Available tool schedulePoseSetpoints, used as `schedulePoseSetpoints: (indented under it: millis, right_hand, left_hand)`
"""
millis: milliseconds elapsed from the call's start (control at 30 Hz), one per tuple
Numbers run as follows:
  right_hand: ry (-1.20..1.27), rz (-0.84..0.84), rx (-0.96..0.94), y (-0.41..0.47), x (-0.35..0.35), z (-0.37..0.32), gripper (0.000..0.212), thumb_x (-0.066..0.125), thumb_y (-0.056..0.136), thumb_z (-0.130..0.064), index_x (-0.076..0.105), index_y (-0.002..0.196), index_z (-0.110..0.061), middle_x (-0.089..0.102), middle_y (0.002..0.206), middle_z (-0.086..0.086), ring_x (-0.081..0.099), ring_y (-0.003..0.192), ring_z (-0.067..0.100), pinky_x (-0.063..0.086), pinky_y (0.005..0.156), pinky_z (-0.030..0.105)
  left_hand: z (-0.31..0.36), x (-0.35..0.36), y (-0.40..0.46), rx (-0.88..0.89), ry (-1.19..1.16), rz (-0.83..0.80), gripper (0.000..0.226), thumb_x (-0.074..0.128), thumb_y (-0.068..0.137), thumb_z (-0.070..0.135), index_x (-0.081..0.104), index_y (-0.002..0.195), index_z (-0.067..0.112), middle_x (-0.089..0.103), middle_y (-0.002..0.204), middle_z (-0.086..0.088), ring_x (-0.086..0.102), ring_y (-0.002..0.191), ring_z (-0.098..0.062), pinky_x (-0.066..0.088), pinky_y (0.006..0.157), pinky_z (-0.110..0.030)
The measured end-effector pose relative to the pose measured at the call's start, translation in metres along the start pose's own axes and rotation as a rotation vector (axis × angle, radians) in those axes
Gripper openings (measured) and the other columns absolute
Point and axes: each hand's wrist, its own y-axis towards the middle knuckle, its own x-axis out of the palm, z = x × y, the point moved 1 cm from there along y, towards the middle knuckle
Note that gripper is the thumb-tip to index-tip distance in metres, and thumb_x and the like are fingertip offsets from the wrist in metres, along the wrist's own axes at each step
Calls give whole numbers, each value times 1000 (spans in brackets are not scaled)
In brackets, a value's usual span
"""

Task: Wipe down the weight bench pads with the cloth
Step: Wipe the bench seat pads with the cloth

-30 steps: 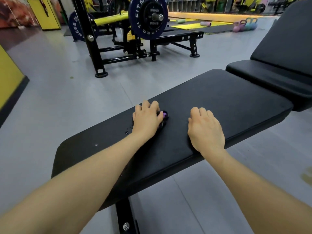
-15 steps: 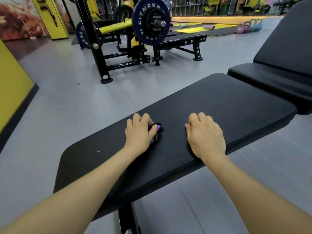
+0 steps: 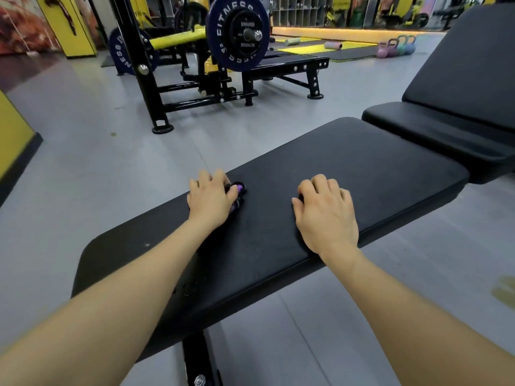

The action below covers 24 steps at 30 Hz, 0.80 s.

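Note:
The flat black bench pad (image 3: 362, 174) runs across the middle of the view. My left hand (image 3: 210, 200) presses palm-down on a small bunched black-and-purple thing, seemingly the cloth (image 3: 239, 189), which shows only at my fingertips near the pad's far edge. My right hand (image 3: 326, 215) rests palm-down on the pad's near side with the fingers curled under. Whether anything lies beneath it is hidden. A few wet drops (image 3: 189, 288) sit on the pad beside my left forearm.
A second black bench with a raised back pad (image 3: 468, 79) stands at the right, its seat pad (image 3: 434, 135) close to my pad's end. A rack with a blue weight plate (image 3: 239, 32) stands behind on the grey floor. Kettlebells (image 3: 395, 47) line the far right.
My left hand has slid a little to the left along the pad with the cloth under it. My right hand has stayed in place. The view has shifted slightly.

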Motion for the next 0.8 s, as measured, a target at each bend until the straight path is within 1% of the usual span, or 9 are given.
schedulePoseSetpoints:
  millis: [100, 167, 300, 400, 467, 567, 667, 733, 800]
  right_hand:
    - [11, -33, 0, -1, -2, -2, 21, 45, 94, -32, 55, 100, -14, 52, 103, 3, 48, 94, 25, 37, 82, 36]
    - [12, -38, -12, 0, -1, -3, 22, 44, 95, -32, 55, 100, -14, 53, 104, 3, 48, 94, 25, 37, 79, 35]
    - [10, -44, -6, 0, 0, -3, 21, 46, 94, -31, 56, 100, -13, 54, 103, 3, 48, 92, 25, 37, 74, 34]
    - [10, -65, -2, 1, -1, -2, 22, 44, 95, -32, 55, 103, -14, 52, 106, 2, 47, 96, 24, 37, 77, 34]
    - [5, -91, 2, 1, -3, -1, 24, 41, 97, -33, 54, 106, -15, 50, 110, 2, 45, 100, 23, 35, 80, 33]
    - [-2, -107, 3, 1, -4, 0, 25, 39, 97, -34, 53, 107, -16, 50, 112, 2, 44, 101, 24, 35, 80, 33]
    - [-9, -122, 20, 1, -4, -1, 25, 40, 97, -34, 53, 106, -15, 50, 110, 3, 44, 100, 25, 36, 79, 34]
    - [-4, -120, 21, 0, -5, -3, 25, 41, 96, -34, 54, 105, -15, 50, 110, 4, 45, 100, 25, 36, 78, 35]
    - [4, -119, 29, 1, -6, -4, 25, 41, 96, -34, 54, 105, -15, 51, 110, 4, 45, 100, 25, 37, 78, 35]
  left_hand:
    - [-10, -7, -21, 55, 6, 10, 33, 47, 92, 42, 52, 107, 13, 42, 113, -10, 37, 107, -31, 34, 89, -39]
    - [-9, -5, -9, 61, 58, 20, 31, 46, 93, 40, 52, 107, 13, 43, 116, -12, 38, 108, -33, 34, 88, -40]
    - [-4, 6, 40, -63, 84, 8, 32, 43, 95, 38, 51, 111, 12, 42, 124, -16, 37, 114, -36, 34, 91, -42]
    - [-2, 12, 54, -124, 57, 9, 31, 43, 94, 36, 49, 113, 13, 41, 126, -16, 36, 115, -35, 34, 91, -42]
    - [-1, 9, 43, -121, 41, 6, 31, 43, 94, 37, 48, 113, 13, 40, 125, -16, 35, 114, -35, 34, 89, -42]
    - [-6, -3, 1, -88, 25, -13, 31, 44, 94, 39, 48, 110, 14, 40, 119, -14, 35, 111, -33, 35, 85, -42]
    - [-15, -14, -48, 11, 31, 9, 27, 46, 93, 40, 48, 102, 15, 41, 111, -8, 35, 105, -28, 33, 79, -38]
    - [-19, -16, -51, 40, 19, 15, 26, 46, 93, 39, 49, 101, 15, 41, 109, -7, 35, 104, -27, 30, 79, -35]
    - [-21, -15, -24, -5, 32, -8, 28, 45, 94, 39, 50, 106, 14, 42, 114, -10, 36, 108, -30, 31, 80, -37]
